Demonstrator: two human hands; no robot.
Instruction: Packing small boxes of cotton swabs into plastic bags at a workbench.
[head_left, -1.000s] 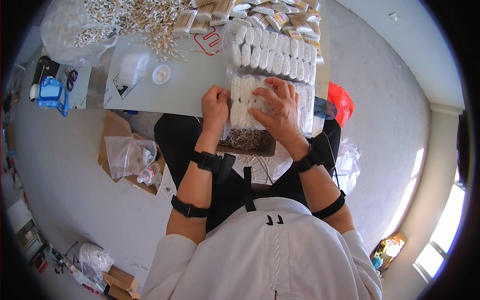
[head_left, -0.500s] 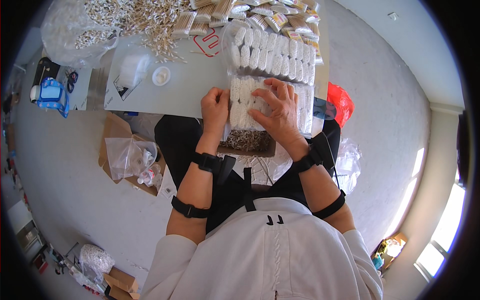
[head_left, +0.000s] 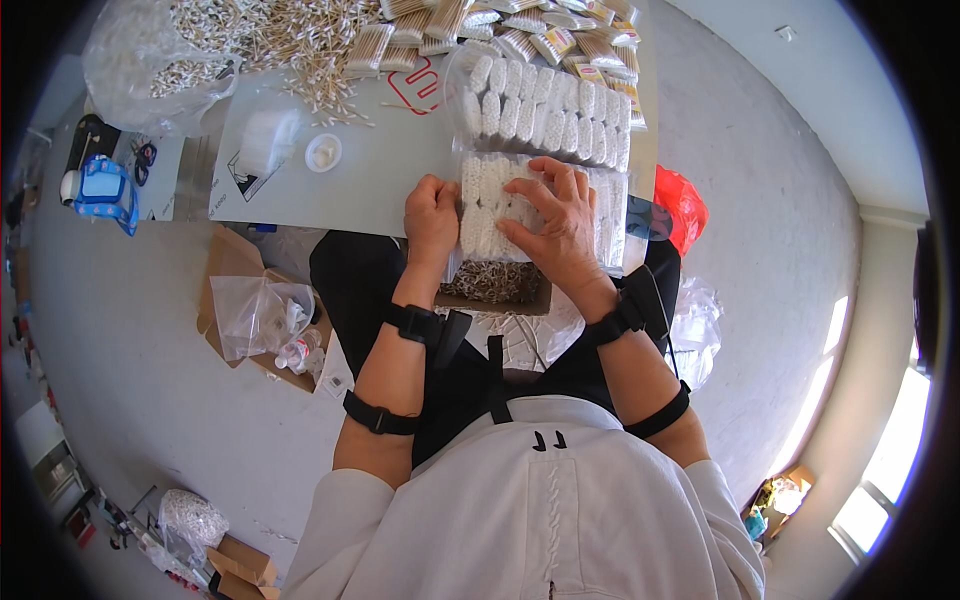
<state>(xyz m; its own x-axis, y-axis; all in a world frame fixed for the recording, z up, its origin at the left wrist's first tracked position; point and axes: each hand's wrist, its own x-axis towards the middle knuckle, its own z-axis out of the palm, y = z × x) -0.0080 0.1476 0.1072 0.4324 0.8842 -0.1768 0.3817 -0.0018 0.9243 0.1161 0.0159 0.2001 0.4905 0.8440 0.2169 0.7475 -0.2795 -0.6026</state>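
Note:
At the table's front edge lies a clear plastic bag (head_left: 482, 205) packed with rows of cotton swab bundles, white tips facing up. My left hand (head_left: 432, 218) is closed at the bag's left side and appears to grip the plastic edge. Fingers bent and apart, my right hand (head_left: 556, 215) rests on the bundles in the middle of the bag and hides some of them. Just beyond lies another clear bag (head_left: 545, 105) filled with rows of the same bundles. Below the near bag, a cardboard box (head_left: 540, 298) holds loose cotton swabs (head_left: 495, 283).
Loose swabs (head_left: 320, 65) and wrapped swab packs (head_left: 420, 25) cover the table's far side. A small round white container (head_left: 323, 153) stands left of my hands, scissors (head_left: 145, 162) further left. A red plastic bag (head_left: 680, 208) hangs at the right. An open carton (head_left: 232, 262) sits on the floor.
My left hand's fingers have curled in slightly at the bag's edge. My right hand stays in place on the bundles.

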